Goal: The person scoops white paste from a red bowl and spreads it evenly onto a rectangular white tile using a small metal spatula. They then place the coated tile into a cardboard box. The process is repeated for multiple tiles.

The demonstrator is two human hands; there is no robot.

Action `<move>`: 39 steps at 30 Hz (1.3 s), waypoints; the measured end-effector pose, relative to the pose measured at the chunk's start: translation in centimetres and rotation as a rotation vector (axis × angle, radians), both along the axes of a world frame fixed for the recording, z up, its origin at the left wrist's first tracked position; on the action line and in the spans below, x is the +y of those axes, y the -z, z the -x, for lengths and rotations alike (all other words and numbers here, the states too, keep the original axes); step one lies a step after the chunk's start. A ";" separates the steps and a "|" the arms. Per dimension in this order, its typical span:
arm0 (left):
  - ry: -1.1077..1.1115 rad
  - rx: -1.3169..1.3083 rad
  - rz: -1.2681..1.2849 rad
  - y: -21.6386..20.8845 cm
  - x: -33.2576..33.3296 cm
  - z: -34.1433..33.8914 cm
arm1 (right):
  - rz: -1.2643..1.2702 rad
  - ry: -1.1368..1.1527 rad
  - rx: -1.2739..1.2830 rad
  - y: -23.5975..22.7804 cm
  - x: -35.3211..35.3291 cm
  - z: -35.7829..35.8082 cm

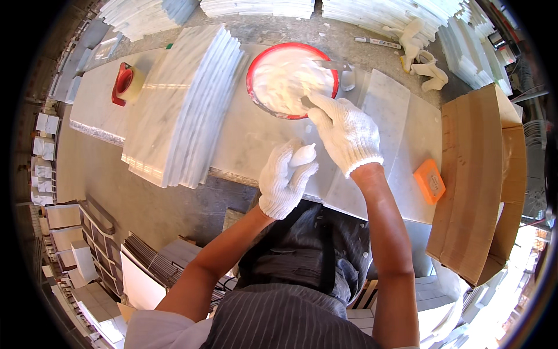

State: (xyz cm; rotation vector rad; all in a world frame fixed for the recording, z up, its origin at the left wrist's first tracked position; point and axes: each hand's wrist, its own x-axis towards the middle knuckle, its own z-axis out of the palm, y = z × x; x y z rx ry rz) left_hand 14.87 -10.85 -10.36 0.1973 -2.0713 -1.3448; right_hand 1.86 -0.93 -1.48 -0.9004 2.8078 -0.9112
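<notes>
My right hand [347, 131], in a white knit glove, is closed with its fingertips over the near right rim of a red-rimmed tub [251, 81] of white paste [285, 81]. A small dark grey blade, seemingly a scraper's [306, 102], juts from its fingers into the paste. A flat metal blade [328, 64] lies across the tub's right rim. Nearer to me, my left hand [280, 185], gloved too, is curled with the palm up. Between its thumb and fingers sits a smooth white lump with a pointed tip [303, 155]; its material is unclear.
Left of the tub, marbled stone slabs [180, 104] are stacked beside a tape dispenser [123, 84]. An orange box [429, 181] and a large open cardboard box [474, 186] stand at right. Beyond are a marker [378, 42], loose gloves [427, 64] and more slabs [258, 8].
</notes>
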 end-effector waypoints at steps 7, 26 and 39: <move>-0.012 0.000 0.004 0.4 -0.1 -0.1 | 0.222 -0.032 -0.069 1.9 0.0 0.4; 0.031 -0.027 0.011 0.1 0.0 0.3 | 0.361 0.471 -0.403 0.9 15.5 -7.5; 0.010 -0.041 -0.071 -0.5 0.4 0.6 | 0.177 0.412 -0.105 0.4 13.6 -7.7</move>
